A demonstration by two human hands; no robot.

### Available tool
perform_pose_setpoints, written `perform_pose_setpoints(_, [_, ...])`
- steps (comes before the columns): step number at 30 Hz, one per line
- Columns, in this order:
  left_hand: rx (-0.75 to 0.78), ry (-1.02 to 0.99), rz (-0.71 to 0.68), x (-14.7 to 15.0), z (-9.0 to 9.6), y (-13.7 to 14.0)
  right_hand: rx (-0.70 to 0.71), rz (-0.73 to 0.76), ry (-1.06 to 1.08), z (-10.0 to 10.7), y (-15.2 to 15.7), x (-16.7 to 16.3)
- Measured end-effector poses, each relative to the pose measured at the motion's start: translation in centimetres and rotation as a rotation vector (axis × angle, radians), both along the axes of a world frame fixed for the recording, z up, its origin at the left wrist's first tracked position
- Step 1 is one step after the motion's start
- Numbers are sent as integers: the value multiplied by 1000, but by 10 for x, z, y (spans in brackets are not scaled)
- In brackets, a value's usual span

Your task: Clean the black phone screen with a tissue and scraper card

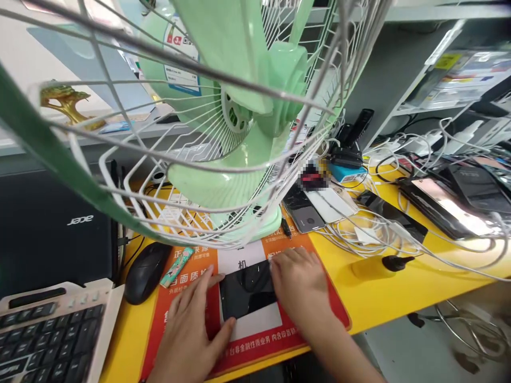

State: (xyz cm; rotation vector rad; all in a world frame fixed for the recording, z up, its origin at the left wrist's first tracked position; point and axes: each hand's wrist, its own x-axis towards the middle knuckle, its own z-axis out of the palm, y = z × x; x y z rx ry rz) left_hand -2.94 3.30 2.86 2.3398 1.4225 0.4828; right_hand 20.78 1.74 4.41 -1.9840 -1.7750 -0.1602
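A black smartphone [249,290] lies tilted sideways on a red, orange and white printed mat [287,340]. My left hand [195,319] steadies its left end, the thumb at the lower corner and the fingers at the upper one. At the right end, my right hand [301,284] is closed, with curled fingers pressed to the phone's upper right edge. Whether a thin film is pinched in those fingertips is hidden. The screen is dark with reflections.
A green fan [223,186] with a white cage looms above the mat. Left are a black mouse [147,272], a patterned green packet [176,267], a keyboard [51,335] and an Acer laptop [56,223]. Phones, tangled white cables [351,234] and a yellow bottle [375,267] lie right.
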Motion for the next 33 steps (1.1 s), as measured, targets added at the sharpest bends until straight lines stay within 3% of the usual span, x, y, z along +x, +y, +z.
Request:
perform_pose_setpoints(4, [10,-30,-19,-2,-4,0,-18,243,-14,1,6,-61])
perform_pose_setpoints(6, [13,-31,-33,-2,-5,-1,-15,306,-2,1,7,-76])
perform_pose_setpoints(8, [8,-25,-24,-2,-3,-1,-12,270,3,2,5,-66])
perform_pose_setpoints(14, [-12,-4,13,3,6,-1,-6,-12,-23,5,-3,3])
perform_pose_setpoints(17, [-22,1,5,2,6,-2,-28,42,-5,5,-2,-13])
perform_pose_setpoints(21, [-17,-9,-1,1,2,-4,-89,284,31,5,10,-57])
perform_pose_setpoints(23, [-20,-12,-4,2,2,-4,-151,329,39,8,16,-60])
perform_pose_setpoints(27, [-56,-20,8,5,8,-3,-221,175,60,13,14,-16])
perform_pose_setpoints(30, [-65,-16,18,7,14,-3,-153,93,93,13,5,23])
perform_pose_setpoints(33, [-71,-19,22,7,15,-3,-74,37,50,9,-1,28])
